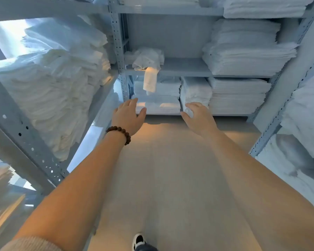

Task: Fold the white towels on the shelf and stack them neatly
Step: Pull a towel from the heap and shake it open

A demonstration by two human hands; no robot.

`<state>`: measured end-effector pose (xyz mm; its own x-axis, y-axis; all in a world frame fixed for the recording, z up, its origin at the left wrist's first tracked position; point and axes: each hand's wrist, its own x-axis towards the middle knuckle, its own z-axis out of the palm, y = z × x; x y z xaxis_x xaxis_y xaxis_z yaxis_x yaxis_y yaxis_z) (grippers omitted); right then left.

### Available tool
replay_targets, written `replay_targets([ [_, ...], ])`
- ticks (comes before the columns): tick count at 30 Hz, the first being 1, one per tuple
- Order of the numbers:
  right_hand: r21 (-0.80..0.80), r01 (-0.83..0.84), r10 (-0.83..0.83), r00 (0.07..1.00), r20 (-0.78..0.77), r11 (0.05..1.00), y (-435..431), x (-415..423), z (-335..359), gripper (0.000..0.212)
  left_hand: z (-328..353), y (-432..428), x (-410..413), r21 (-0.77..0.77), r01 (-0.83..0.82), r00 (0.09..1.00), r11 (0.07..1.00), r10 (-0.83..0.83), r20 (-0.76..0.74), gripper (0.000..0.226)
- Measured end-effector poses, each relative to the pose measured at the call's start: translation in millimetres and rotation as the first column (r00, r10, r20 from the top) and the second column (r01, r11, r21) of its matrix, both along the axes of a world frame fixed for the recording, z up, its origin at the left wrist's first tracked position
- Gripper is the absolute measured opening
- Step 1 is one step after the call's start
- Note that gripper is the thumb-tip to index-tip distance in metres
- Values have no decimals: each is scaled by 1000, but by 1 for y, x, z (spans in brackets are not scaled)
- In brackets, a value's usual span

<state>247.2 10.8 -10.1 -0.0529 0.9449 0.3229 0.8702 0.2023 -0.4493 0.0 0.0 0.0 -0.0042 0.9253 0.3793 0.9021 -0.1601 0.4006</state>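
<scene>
Both arms reach forward over a bare stretch of floor (170, 169) that runs between metal racks on either side toward the grey shelf (185, 67) ahead. The left hand (128, 115), with a beaded bracelet (120, 132) at the wrist, is spread flat and holds nothing; the right hand (198, 116) is also open, fingers loosely curved, empty. Both hang just before the front edge of the lowest stacks of folded towels (158, 105). One level up, a crumpled white towel (147, 59) lies at the left end of the shelf, one end (150, 81) drooping over the lip. Beside it the shelf board is bare up to a tall folded stack (246, 49).
</scene>
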Motion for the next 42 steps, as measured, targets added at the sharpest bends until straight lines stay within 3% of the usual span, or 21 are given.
replay_targets([
  [11, -60, 9, -8, 1000, 14, 998, 92, -10, -33, 49, -29, 96, -6, -16, -8, 1000, 1000, 7, -30, 54],
  [28, -45, 45, -45, 999, 5, 998, 350, -58, -16, 46, -9, 367, -52, -12, 52, 998, 999, -52, -19, 59],
  [42, -96, 84, -86, 996, -11, 992, 522, -43, -56, 45, -55, 545, -36, -70, 76, 997, 995, -78, -20, 57],
])
